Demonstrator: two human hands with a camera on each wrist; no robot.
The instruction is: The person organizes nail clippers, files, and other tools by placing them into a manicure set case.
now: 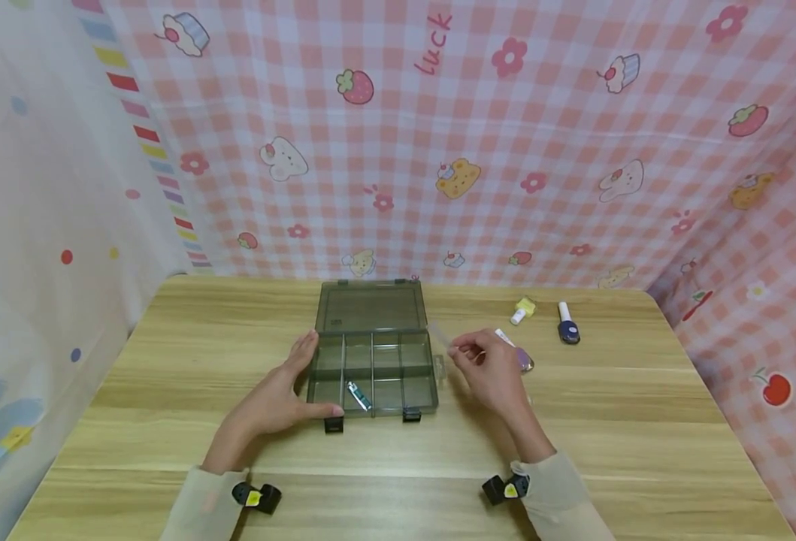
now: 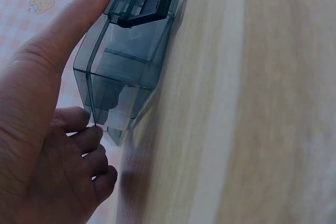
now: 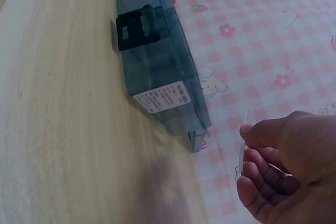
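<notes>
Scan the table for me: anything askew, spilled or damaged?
I see no spill or damage. Slightly askew: the yellow bottle lies on its side right of the box, and the nail clipper sits slantwise in a front compartment.

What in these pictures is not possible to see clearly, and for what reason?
Box: left wrist view, the top edge cuts off one end.
Label on its wall: right wrist view, print too small and blurred to read.
Purple bottle: head view, partly hidden behind the right grip.
Pale strip: head view, the same grip covers one end; what it is, I cannot tell.
</notes>
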